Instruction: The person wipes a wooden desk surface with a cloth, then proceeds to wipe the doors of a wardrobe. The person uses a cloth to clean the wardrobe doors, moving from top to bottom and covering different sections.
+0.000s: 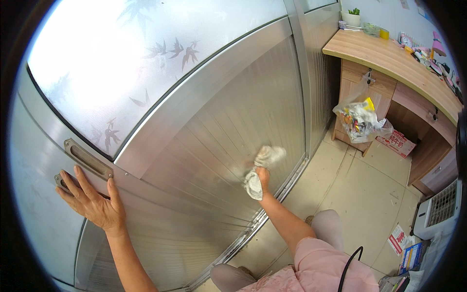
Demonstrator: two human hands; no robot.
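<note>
A metal sliding door (pixel 228 112) with a ribbed lower panel and a frosted, leaf-patterned glass pane (pixel 160 53) fills the left and middle of the head view. My left hand (pixel 95 202) lies with fingers spread on the door frame, over one recessed handle and beside another recessed handle (pixel 87 158). My right hand (pixel 262 180) is closed around a crumpled whitish cloth (pixel 268 155), held against the ribbed panel low on the door. Part of the cloth hangs below the hand, and its upper end is slightly blurred.
To the right stands a wooden desk (pixel 379 48) with a potted plant (pixel 351 18) and clutter. From its drawer hangs a plastic bag of rubbish (pixel 361 119), near a red-and-white carton (pixel 396 142). A white appliance (pixel 438 209) and boxes (pixel 411 258) stand on the tiled floor (pixel 335 194). The door track (pixel 243 238) runs along the floor.
</note>
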